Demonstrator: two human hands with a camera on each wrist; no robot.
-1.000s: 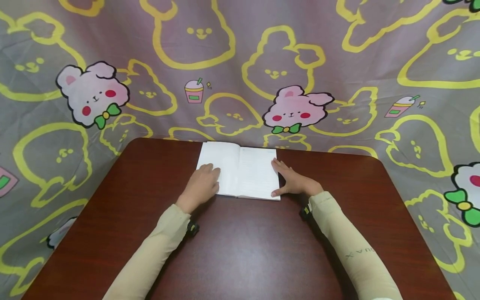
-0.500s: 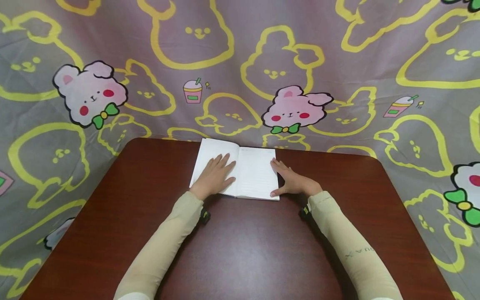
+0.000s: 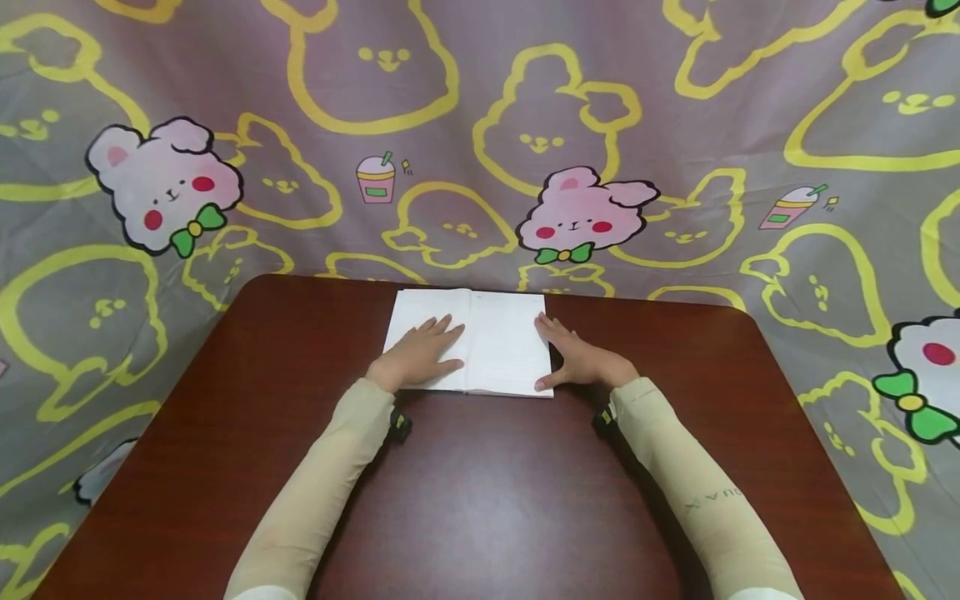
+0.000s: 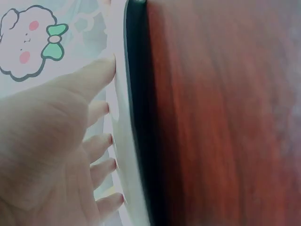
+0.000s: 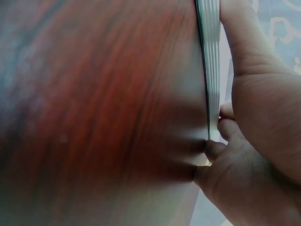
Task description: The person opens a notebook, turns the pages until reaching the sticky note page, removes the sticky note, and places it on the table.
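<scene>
An open notebook (image 3: 506, 342) with white pages lies at the far side of the table. My left hand (image 3: 416, 354) rests on its left page, fingers spread towards the spine. In the left wrist view the fingertips of the left hand (image 4: 47, 141) touch the page above the dark cover edge (image 4: 141, 117). My right hand (image 3: 581, 354) is at the notebook's right edge, thumb by the near corner and fingers along the side. The right wrist view shows the page stack (image 5: 212, 61) beside the right hand (image 5: 263, 108), with some fingertips down at the tabletop.
The dark red-brown wooden table (image 3: 480, 492) stretches from the notebook towards me. A patterned curtain (image 3: 450, 108) hangs right behind the table's far edge. Each wrist carries a small black camera, one under the left sleeve (image 3: 322, 475) and one under the right sleeve (image 3: 701, 483).
My left hand has moved from the notebook's left edge onto the left page, fingers spreading. The left page's raised far corner has gone down flat. My right hand stays at the right edge.
</scene>
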